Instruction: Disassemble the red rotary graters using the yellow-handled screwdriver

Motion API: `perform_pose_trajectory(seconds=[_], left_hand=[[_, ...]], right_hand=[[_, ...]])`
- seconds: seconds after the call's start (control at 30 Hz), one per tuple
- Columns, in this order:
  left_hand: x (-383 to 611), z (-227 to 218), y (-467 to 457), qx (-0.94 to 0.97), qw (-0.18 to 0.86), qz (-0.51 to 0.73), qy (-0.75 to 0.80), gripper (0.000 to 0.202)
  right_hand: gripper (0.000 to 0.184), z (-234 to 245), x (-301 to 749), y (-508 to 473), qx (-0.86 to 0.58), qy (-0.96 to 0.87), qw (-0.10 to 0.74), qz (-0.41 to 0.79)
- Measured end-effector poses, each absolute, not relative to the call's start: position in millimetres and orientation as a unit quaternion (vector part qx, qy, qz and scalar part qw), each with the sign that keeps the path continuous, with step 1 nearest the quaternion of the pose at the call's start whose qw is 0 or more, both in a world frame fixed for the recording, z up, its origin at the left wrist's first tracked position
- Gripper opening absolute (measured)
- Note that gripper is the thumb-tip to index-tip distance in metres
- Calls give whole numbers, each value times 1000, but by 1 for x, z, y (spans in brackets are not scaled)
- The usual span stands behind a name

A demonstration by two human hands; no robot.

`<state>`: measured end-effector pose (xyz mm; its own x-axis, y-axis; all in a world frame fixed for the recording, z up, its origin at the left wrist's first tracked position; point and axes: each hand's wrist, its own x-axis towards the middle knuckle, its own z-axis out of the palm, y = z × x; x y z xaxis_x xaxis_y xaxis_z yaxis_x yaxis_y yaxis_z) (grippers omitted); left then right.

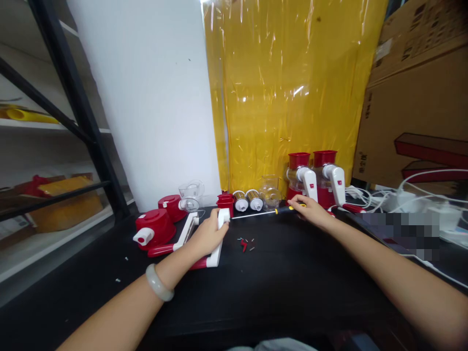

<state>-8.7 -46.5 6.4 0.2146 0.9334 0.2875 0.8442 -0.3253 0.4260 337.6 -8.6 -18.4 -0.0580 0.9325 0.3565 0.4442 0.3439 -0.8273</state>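
Observation:
My left hand [207,237] is closed round a white crank handle with a red grip [215,253] that lies on the black table [278,287]. My right hand [309,208] grips the yellow-and-black handle of a long screwdriver [268,212]. Its thin shaft points left, and the tip reaches the top of the white handle. A few small screws and a red bit [245,243] lie loose between my hands.
A second white crank handle [179,239] and two red bowl-like parts [155,229] sit at the left. Metal drums [247,200], clear cups [190,195] and two assembled red-and-white grinders [314,178] stand along the yellow sheet [288,87]. White cables [405,197] and cardboard boxes are at the right, shelving at the left.

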Motion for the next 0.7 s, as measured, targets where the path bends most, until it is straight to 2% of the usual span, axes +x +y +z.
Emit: perform_pose_trajectory(seconds=[0.27, 0.4, 0.53, 0.7], left_hand=[[-9, 6, -44, 761, 97, 261, 586, 41], [-9, 5, -44, 758, 107, 278, 580, 38], [-7, 6, -45, 749, 114, 298, 581, 37], [-5, 7, -47, 738, 122, 309, 587, 37]], right_hand=[[39, -17, 335, -9, -474, -687, 485, 260], [38, -19, 337, -6, -464, -659, 515, 293], [40, -21, 339, -3, -447, -634, 542, 324], [53, -19, 335, -5, -463, -639, 520, 327]])
